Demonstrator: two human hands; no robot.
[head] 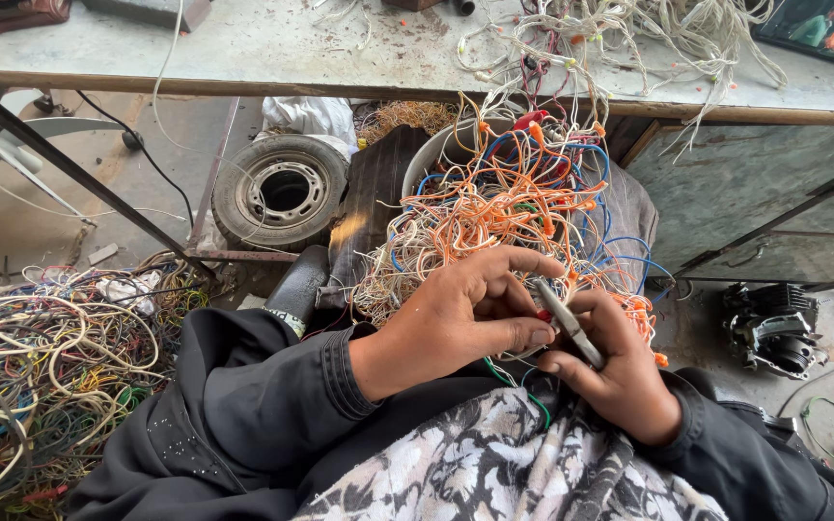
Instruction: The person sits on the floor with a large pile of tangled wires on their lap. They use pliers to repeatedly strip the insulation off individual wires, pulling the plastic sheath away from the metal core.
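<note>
Wire bundle [514,207] sits on my lap just ahead of both hands, orange, white and blue strands tangled, spilling over a grey tub [436,154]. My right hand [620,371] is curled around a small metal tool [569,323], fingers pressed together on it, tip pointing up toward the bundle. My left hand [465,318] pinches thin wires against the tool, thumb and forefinger pressed together; a green wire [509,376] trails down below them. Risk, as I judge it: the tool tip sits right by the left fingertips, so a slip could nick a finger; the loose strands could also snag and drag the whole bundle off the lap. Counts: two hands, one tool, one bundle on the lap, one tub, one tyre [282,191] behind it, one second wire heap [45,371] on the floor at left, one more tangle [620,39] up on the bench [243,48], one small engine part [772,323] at right.
</note>
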